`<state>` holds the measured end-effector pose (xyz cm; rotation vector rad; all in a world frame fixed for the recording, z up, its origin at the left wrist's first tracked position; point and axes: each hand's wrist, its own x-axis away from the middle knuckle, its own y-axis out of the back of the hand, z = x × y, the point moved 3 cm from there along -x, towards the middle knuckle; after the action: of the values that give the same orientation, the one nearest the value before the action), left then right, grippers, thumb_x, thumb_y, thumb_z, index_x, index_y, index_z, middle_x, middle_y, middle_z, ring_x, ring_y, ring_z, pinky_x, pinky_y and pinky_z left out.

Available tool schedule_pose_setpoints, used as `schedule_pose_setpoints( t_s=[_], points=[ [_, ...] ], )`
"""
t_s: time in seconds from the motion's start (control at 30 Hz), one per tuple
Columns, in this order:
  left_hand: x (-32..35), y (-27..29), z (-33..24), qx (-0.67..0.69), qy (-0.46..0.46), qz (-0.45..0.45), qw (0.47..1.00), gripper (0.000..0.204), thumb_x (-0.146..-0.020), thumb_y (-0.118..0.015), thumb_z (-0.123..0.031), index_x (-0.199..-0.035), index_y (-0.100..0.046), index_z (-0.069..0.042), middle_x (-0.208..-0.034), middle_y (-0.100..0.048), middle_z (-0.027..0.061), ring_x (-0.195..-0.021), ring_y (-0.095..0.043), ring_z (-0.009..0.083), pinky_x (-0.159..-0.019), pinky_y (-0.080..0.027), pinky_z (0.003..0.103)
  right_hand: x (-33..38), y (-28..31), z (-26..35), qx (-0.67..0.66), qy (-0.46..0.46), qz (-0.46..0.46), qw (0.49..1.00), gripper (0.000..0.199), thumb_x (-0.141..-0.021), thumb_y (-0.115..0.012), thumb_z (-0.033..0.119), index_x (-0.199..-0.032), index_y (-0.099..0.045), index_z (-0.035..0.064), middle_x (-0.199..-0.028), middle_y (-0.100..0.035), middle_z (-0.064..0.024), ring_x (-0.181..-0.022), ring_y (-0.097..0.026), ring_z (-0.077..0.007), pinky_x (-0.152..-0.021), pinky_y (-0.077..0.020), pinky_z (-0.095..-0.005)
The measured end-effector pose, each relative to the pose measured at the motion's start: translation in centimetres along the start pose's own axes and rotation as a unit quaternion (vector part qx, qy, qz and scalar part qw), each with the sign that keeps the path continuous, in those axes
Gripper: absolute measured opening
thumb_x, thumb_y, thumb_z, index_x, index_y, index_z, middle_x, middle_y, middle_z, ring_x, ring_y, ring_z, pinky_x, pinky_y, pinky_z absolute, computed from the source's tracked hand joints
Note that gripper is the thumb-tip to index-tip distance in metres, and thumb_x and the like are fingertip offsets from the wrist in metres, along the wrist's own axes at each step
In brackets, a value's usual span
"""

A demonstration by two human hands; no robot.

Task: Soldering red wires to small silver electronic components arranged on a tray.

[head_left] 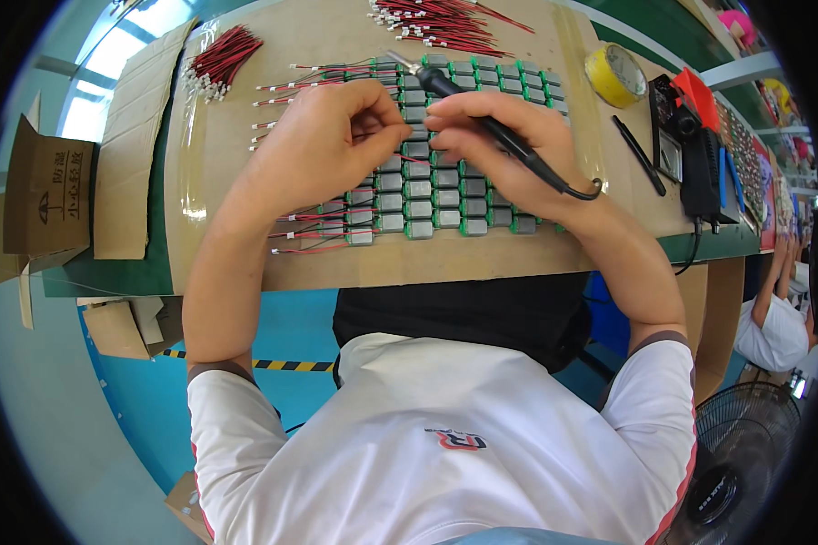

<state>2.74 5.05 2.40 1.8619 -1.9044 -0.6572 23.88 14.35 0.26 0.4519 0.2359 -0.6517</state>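
My left hand (336, 136) is over the left part of a grid of small grey battery cells (418, 189) with green edges. Its thumb and forefinger pinch together on a thin wire, mostly hidden by the fingers. A short red wire (414, 161) shows just below the fingertips. My right hand (527, 136) holds a black soldering iron (495, 127) slanting across it, metal tip pointing up and left, away from the cells under my fingers. The right fingertips are close to the left ones. Red and black wires with white plugs (286, 236) stick out leftward from the left cells.
Bundles of red wires lie at the far left (227, 56) and far middle (445, 23). At the right are a yellow tape roll (616, 74), a black pen-like tool (638, 154) and a black device (700, 173). An open cardboard box (50, 191) stands left; a fan (736, 454) is lower right.
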Motion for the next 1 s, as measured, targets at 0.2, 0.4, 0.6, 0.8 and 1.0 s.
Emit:
schedule_pose_setpoints(
  t_s=[0.2,0.4,0.6,0.8,1.0],
  points=[
    [0.2,0.3,0.8,-0.130,-0.019,-0.008,0.991,0.015,-0.096,-0.078,-0.010,-0.094,-0.069,0.003,-0.074,-0.067,0.0058,-0.064,-0.058,0.0122,-0.061,-0.049,0.031,1.1,4.7,0.5,0.096,0.099,0.051,0.989,0.047,-0.110,-0.065,0.016,-0.152,-0.057,-0.0049,-0.112,-0.080,-0.0184,-0.095,-0.080,-0.0226,-0.086,-0.0649,-0.0334],
    [-0.1,0.3,0.9,-0.143,-0.049,-0.002,0.988,0.014,-0.096,-0.076,-0.009,-0.094,-0.067,0.002,-0.072,-0.064,0.0064,-0.063,-0.056,0.0139,-0.059,-0.047,0.032,2.7,5.8,0.0,0.120,0.130,0.007,0.984,0.037,-0.096,-0.076,0.002,-0.132,-0.073,-0.0062,-0.094,-0.081,-0.0133,-0.079,-0.079,-0.0200,-0.071,-0.0581,-0.0289],
    [0.0,0.4,1.0,-0.125,-0.016,-0.012,0.992,0.012,-0.096,-0.075,-0.007,-0.095,-0.067,0.002,-0.071,-0.061,0.0034,-0.063,-0.052,0.0103,-0.057,-0.043,0.030,3.0,5.3,-0.3,0.083,0.097,0.007,0.992,0.031,-0.095,-0.075,0.001,-0.125,-0.076,-0.0063,-0.087,-0.080,-0.0115,-0.077,-0.078,-0.0191,-0.072,-0.0575,-0.0291],
    [-0.2,0.4,1.1,-0.115,-0.008,-0.004,0.993,0.011,-0.097,-0.075,-0.006,-0.096,-0.067,0.002,-0.070,-0.060,0.0018,-0.063,-0.050,0.0083,-0.057,-0.042,0.028,3.0,5.3,-0.3,0.081,0.082,0.014,0.993,0.030,-0.095,-0.074,0.001,-0.124,-0.076,-0.0059,-0.084,-0.080,-0.0100,-0.078,-0.077,-0.0190,-0.072,-0.0570,-0.0303],
    [-0.3,0.6,0.8,-0.119,-0.004,0.004,0.993,0.012,-0.095,-0.073,-0.007,-0.094,-0.069,0.004,-0.070,-0.064,0.0086,-0.063,-0.058,0.0183,-0.060,-0.048,0.034,3.0,5.2,-0.5,0.078,0.086,0.015,0.993,0.030,-0.095,-0.073,0.001,-0.124,-0.076,-0.0057,-0.083,-0.080,-0.0102,-0.079,-0.077,-0.0193,-0.072,-0.0571,-0.0308]
  ],
)
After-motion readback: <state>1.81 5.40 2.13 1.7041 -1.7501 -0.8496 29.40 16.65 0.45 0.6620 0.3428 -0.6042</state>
